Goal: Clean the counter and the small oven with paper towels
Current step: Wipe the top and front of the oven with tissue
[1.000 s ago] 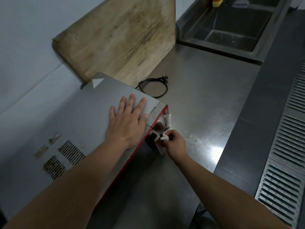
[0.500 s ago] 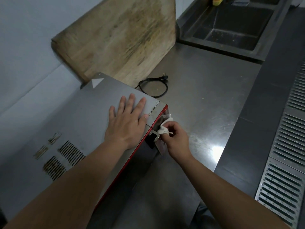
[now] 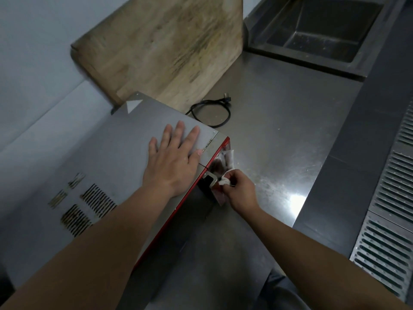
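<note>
Two hands busy: my left hand [image 3: 173, 161] lies flat atop the oven [image 3: 107, 166] on the table [image 3: 286, 135]; my right hand [image 3: 240, 190] pinches the paper towel [image 3: 224, 181] at its door handle; I'd rub firmly, bracing hard.

A pale blue-grey wall [image 3: 33, 52] fills the upper left. A large, worn wooden cutting board [image 3: 165, 48] leans against it, its face stained with dark streaks. Just beside the board's lower edge lies a coiled black power cord [image 3: 212, 113] with its plug. At the upper right a dark steel sink basin [image 3: 317, 30] is set into the steel surface. Along the right edge runs a slotted metal floor grating [image 3: 391, 198]. A bright patch of overhead light [image 3: 297, 201] reflects off the steel.
</note>
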`<state>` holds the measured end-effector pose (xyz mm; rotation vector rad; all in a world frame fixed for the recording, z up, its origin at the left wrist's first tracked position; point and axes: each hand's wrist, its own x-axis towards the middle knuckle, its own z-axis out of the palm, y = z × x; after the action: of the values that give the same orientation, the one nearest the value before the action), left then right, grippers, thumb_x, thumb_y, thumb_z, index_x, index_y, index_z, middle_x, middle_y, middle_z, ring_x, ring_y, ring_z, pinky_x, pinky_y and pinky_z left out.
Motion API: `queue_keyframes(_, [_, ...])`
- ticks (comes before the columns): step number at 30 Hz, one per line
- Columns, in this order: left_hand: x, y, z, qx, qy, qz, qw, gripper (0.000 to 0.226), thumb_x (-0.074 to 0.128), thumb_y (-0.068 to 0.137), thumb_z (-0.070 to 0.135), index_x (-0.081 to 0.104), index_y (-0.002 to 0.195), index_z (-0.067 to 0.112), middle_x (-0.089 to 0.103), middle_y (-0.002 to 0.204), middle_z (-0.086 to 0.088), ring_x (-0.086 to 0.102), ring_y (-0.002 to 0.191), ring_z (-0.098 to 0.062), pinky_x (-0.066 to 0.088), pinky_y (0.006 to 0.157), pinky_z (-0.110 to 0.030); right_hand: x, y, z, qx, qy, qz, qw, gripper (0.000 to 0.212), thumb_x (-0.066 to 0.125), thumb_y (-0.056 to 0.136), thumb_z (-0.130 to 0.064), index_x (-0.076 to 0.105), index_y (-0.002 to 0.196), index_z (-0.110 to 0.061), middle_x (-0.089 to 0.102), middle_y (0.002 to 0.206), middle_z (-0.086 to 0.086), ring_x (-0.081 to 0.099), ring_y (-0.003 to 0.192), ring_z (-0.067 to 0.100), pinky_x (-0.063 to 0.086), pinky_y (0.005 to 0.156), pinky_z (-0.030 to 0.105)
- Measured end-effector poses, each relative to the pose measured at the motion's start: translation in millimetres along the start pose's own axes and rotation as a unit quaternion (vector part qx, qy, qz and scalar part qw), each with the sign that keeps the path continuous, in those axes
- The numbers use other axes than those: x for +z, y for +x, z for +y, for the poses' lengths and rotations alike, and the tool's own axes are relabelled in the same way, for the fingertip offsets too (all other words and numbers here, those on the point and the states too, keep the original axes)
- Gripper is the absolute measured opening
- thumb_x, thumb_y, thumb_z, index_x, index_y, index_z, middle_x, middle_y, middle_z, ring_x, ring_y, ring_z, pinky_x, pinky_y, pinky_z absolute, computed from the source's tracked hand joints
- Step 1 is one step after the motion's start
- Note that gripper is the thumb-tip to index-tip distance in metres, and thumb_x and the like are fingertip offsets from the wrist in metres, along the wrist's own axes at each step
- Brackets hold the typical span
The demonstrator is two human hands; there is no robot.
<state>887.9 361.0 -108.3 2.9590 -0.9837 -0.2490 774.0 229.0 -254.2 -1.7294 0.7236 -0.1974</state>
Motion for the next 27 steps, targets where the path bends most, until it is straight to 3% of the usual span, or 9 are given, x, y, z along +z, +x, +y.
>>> queue_keyframes(4, [1.2, 0.1, -0.4, 0.0, 0.003, 0.001, 1.0, 0.059, 0.011, 0.102, 0.056, -0.007, 0.157, 0.044, -0.014, 0.167, 0.007, -0.017, 0.153, -0.017, -0.003, 0.124, -0.052, -3.3, -11.6, -29.2, -0.078, 0.067, 0.044, 0.994, 0.023, 0.073, 0.08, -0.018, 0.06, 0.084, -0.037, 0.065, 0.093, -0.012, 0.063, 0.085, 0.006, 0.054, 0.074, 0.025])
queue_keyframes(9, [2.4, 1.0, -0.6, -0.003, 0.011, 0.004, 1.0, 0.059, 0.011, 0.102, 0.056, -0.008, 0.156, 0.045, -0.014, 0.167, 0.007, -0.017, 0.153, -0.017, -0.003, 0.124, -0.052, -9.7, -7.9, -36.0, -0.138, 0.04, 0.037, 0.989, 0.024, 0.073, 0.08, -0.019, 0.059, 0.085, -0.037, 0.062, 0.095, -0.014, 0.06, 0.086, 0.003, 0.051, 0.073, 0.02])
queue_keyframes(13, [2.8, 1.4, -0.8, -0.002, 0.009, 0.001, 1.0, 0.058, 0.012, 0.103, 0.055, -0.008, 0.156, 0.045, -0.014, 0.167, 0.007, -0.018, 0.152, -0.017, -0.003, 0.124, -0.052, -9.9, -0.4, -20.0, -0.121, -0.008, 0.001, 0.993, 0.028, 0.075, 0.079, -0.017, 0.056, 0.083, -0.037, 0.061, 0.095, -0.009, 0.058, 0.085, 0.007, 0.05, 0.073, 0.024])
queue_keyframes(19, [3.5, 1.3, -1.1, -0.005, 0.004, 0.0, 1.0, 0.058, 0.012, 0.103, 0.056, -0.008, 0.156, 0.046, -0.015, 0.167, 0.009, -0.019, 0.152, -0.015, -0.004, 0.124, -0.052, -2.3, 16.9, 14.5, -0.054, -0.183, -0.061, 0.98, 0.019, 0.067, 0.082, -0.016, 0.052, 0.088, -0.027, 0.058, 0.099, -0.004, 0.058, 0.086, 0.019, 0.048, 0.068, 0.031])
queue_keyframes(23, [3.1, 1.2, -0.8, -0.005, 0.0, 0.002, 1.0, 0.058, 0.013, 0.103, 0.055, -0.007, 0.156, 0.046, -0.014, 0.167, 0.009, -0.019, 0.152, -0.014, -0.004, 0.124, -0.051, -0.2, 20.6, 18.0, -0.058, -0.209, -0.057, 0.974, 0.017, 0.063, 0.085, -0.016, 0.051, 0.09, -0.026, 0.052, 0.095, -0.007, 0.051, 0.081, 0.017, 0.039, 0.064, 0.027])
queue_keyframes(27, [1.2, 0.9, -0.8, -0.004, -0.003, 0.001, 1.0, 0.058, 0.012, 0.102, 0.055, -0.007, 0.156, 0.046, -0.015, 0.167, 0.01, -0.019, 0.152, -0.012, -0.004, 0.124, -0.051, -5.2, 16.2, 13.5, -0.058, -0.179, -0.053, 0.981, 0.011, 0.062, 0.086, -0.018, 0.056, 0.092, -0.025, 0.054, 0.097, -0.008, 0.057, 0.085, 0.018, 0.042, 0.067, 0.026])
